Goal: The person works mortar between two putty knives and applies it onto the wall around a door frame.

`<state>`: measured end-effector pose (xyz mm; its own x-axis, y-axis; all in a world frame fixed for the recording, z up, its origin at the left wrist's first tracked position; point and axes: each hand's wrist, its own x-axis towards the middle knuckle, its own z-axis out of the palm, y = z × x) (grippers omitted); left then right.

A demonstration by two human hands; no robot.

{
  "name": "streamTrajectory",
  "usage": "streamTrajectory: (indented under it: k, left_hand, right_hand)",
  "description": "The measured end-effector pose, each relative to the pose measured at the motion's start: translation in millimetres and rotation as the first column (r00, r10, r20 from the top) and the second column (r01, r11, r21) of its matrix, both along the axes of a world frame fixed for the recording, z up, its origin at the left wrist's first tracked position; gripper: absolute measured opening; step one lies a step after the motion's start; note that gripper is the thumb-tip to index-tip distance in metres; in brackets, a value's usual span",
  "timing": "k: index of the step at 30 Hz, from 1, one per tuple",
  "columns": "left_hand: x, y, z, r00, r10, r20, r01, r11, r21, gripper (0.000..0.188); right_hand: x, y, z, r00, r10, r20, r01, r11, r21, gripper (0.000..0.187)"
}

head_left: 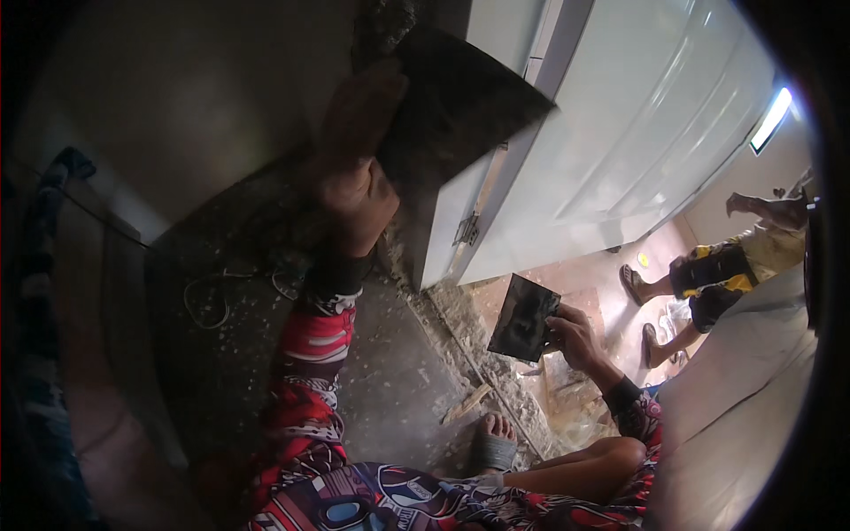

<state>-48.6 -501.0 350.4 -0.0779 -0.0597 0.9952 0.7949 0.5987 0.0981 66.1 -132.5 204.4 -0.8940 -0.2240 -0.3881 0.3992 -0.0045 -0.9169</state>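
My left hand (361, 190) is raised at the upper middle, partly in shadow and blurred. Its fingers are closed at the left edge of a large dark, flat square panel (478, 97), which tilts in front of a white door frame. Lower and to the right, my right hand (577, 338) grips a smaller dark rectangular plate (522, 319) by its right side, thumb and fingers pinched. Pale smudges mark the plate's face. The two pieces are apart. What the panel and plate are made of cannot be made out.
A white door (620, 133) with a hinge (467, 228) stands at the upper right. A rough, broken strip of floor (443, 327) runs below it, with a wood scrap (467, 404). My sandalled foot (492, 447) rests beside it. Another person (708, 283) stands at the right.
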Motion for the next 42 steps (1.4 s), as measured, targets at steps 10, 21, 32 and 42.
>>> streamTrajectory:
  k: [10,21,32,42]
  left_hand:
    - [-21,17,-33,0.999,0.036,0.025,-0.037,0.998,0.051,0.063]
    - [-16,11,-74,0.99,-0.056,0.128,0.057,0.998,-0.004,0.067]
    - [-2,22,-127,0.955,-0.111,0.276,0.101,0.994,0.053,0.062]
    - [-5,15,-186,0.939,-0.105,0.327,0.104,0.994,0.022,0.05]
  right_hand:
    - [2,-7,5,0.998,-0.03,0.046,0.028,0.999,0.041,0.025]
    - [0,-11,4,1.0,-0.007,0.028,0.005,0.997,0.074,0.026]
    - [-3,-13,1,0.999,-0.04,0.03,0.037,0.996,0.082,0.028]
    - [-6,-23,8,0.999,-0.029,0.014,0.026,0.991,0.129,0.027]
